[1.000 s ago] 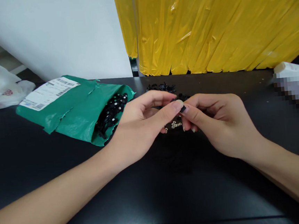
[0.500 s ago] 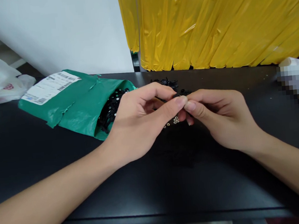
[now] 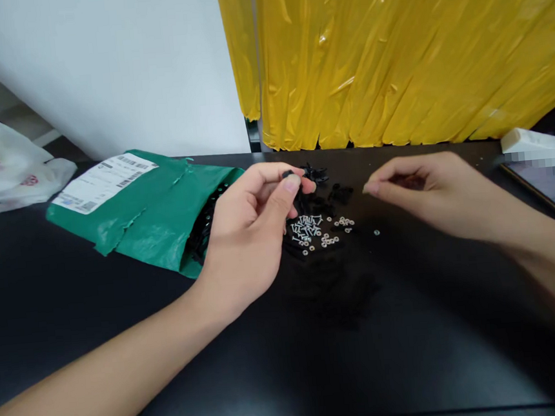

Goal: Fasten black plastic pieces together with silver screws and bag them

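My left hand (image 3: 246, 243) is closed in a pinch on a small black part (image 3: 287, 174), mostly hidden by the thumb and fingers. Apart from it, to the right, my right hand (image 3: 427, 195) hovers above the table with thumb and forefinger together; whether something tiny sits between them I cannot make out. Under and beside the left fingertips lie a pile of small silver screws (image 3: 306, 228) and several nuts (image 3: 329, 240). One loose nut (image 3: 376, 232) rests below the right fingertips. Small black pieces (image 3: 340, 194) are heaped behind the hardware.
Left of my left hand, a torn green mailing bag (image 3: 161, 211) lies with its mouth open, black parts inside. A white plastic bag (image 3: 6, 160) stands far left. Yellow plastic sheeting (image 3: 381, 56) hangs behind the black table (image 3: 272, 364). A flat dark-edged object (image 3: 547, 178), partly blurred, lies at right.
My hands were together at the fingertips and are now apart. The right hand has moved right, the left slightly left with the black part. The screws and more nuts have come into view.
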Demonstrator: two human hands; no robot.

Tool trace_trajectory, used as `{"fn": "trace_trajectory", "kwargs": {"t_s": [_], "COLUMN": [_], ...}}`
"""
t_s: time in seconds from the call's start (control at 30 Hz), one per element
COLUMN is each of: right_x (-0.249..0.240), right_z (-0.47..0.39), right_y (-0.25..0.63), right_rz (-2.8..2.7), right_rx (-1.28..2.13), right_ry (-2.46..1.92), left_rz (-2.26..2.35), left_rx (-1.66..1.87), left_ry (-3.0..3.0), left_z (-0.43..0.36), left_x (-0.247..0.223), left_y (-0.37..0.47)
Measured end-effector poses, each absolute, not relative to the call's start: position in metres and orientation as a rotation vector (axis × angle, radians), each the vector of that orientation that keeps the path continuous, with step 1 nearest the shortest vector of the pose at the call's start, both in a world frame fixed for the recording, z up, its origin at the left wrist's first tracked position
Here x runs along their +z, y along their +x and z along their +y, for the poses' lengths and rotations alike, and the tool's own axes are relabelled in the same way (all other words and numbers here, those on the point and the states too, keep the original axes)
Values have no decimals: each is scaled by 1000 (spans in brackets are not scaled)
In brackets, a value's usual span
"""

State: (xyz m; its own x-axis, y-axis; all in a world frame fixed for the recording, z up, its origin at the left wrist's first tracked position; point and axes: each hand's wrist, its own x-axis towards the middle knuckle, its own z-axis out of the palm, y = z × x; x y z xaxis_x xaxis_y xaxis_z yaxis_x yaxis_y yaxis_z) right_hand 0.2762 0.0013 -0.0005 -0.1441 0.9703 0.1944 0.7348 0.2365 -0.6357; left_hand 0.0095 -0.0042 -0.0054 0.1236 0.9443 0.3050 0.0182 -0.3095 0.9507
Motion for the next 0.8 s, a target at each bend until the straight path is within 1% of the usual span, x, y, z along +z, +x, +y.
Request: {"fn": "trace_trajectory", "kwargs": {"t_s": [0.07, 0.2, 0.33, 0.43, 0.53, 0.67, 0.73, 0.8], "right_x": [-3, -6, -7, -7, -4, -3, -7, -12], "right_z": [8, 11, 9, 9, 5, -7, -13, -17], "right_y": [293, 303, 303, 303, 293, 257, 238, 225], "right_rz": [-2103, -2299, -2358, -2357, -2218, -1697, -1547, -1470], "right_rx": [666, 927, 968, 965, 924, 835, 951, 1145], "right_ry": [-1700, -1710, -1703, -1696, -1554, -1088, -983, -911], "left_rz": [1003, 1060, 1052, 1025, 977, 922, 885, 859], "left_rx": [1300, 1196, 1100, 1090, 1103, 1054, 1032, 1038], "left_ry": [1510, 1508, 1477, 1504, 1498, 1425, 1461, 1537], "left_z": [-1, -1, -1, -1, 0, -1, -3, -4], "left_x": [-5, -5, -7, -8, -8, -9, -11, -13], "left_y": [9, 9, 8, 7, 8, 11, 11, 10]}}
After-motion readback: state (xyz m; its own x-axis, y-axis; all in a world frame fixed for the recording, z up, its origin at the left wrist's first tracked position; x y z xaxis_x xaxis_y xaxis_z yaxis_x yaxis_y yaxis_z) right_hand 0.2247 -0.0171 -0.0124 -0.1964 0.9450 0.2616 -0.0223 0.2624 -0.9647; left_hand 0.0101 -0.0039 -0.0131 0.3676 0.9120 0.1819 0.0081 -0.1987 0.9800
